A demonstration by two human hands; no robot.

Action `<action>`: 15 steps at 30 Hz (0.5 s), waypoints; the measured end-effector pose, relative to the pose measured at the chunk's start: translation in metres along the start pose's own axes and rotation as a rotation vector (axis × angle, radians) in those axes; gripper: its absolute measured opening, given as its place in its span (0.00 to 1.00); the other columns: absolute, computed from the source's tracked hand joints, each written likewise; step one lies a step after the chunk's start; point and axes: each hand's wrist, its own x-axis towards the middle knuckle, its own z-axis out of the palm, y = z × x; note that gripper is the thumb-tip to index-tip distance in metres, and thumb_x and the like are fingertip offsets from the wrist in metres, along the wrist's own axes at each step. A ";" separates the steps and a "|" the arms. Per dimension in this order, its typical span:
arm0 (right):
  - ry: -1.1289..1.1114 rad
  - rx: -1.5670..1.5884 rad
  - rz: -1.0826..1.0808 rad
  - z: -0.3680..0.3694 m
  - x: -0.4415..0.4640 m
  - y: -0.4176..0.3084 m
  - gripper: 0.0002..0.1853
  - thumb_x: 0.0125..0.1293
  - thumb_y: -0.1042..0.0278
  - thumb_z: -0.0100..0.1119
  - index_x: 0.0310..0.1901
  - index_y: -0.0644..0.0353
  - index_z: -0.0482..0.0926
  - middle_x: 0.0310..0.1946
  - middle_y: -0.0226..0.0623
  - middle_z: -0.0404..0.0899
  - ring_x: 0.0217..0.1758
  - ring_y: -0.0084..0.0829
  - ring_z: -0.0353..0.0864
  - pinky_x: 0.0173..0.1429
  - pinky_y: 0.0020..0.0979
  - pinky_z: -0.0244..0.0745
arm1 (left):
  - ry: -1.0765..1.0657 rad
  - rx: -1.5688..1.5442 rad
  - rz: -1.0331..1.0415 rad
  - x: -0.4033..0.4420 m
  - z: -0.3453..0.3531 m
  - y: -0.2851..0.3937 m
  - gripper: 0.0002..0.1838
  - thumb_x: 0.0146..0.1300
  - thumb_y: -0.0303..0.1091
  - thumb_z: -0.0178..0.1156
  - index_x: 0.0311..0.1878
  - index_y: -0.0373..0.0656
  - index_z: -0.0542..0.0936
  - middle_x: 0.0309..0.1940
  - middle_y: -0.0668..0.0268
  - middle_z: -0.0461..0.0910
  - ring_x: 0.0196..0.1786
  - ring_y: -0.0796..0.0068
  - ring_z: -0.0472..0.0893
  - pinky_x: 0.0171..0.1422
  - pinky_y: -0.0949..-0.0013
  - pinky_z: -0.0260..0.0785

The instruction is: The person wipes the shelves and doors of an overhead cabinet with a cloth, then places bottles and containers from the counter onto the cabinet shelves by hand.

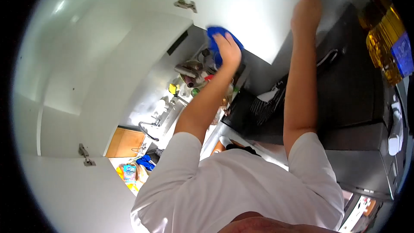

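My left hand is closed on a blue cloth. The cloth lies against the lower edge of a white cabinet door, and my fingers are partly blurred. Higher up to the right, my right hand is raised at the far edge of the same door. Its fingers look bent around that edge, though their tips are hard to make out.
The open white cabinet fills the left side, with a metal hinge showing. Below are a faucet, a yellow sponge and crowded counter items. A black appliance and a bottle of yellow liquid stand at right.
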 end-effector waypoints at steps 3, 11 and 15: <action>0.015 -0.042 0.084 0.011 0.000 -0.015 0.36 0.84 0.42 0.43 0.68 0.75 0.73 0.68 0.58 0.76 0.70 0.49 0.76 0.77 0.44 0.65 | -0.292 -0.189 -0.362 -0.040 -0.023 -0.003 0.36 0.84 0.50 0.44 0.76 0.24 0.61 0.75 0.37 0.65 0.77 0.44 0.66 0.82 0.50 0.55; 0.313 -0.367 -0.473 0.025 -0.060 -0.116 0.25 0.82 0.54 0.52 0.65 0.69 0.74 0.63 0.52 0.78 0.69 0.47 0.76 0.71 0.44 0.71 | -0.599 -0.819 -0.602 -0.016 -0.154 0.115 0.20 0.82 0.46 0.54 0.58 0.38 0.80 0.45 0.64 0.86 0.44 0.71 0.85 0.52 0.62 0.80; -0.267 0.338 0.101 0.069 -0.139 -0.092 0.28 0.79 0.57 0.60 0.72 0.65 0.69 0.66 0.49 0.75 0.70 0.41 0.74 0.75 0.40 0.68 | -0.600 -0.854 -0.401 0.007 -0.233 0.181 0.21 0.82 0.45 0.54 0.63 0.37 0.77 0.49 0.62 0.86 0.47 0.69 0.87 0.55 0.61 0.83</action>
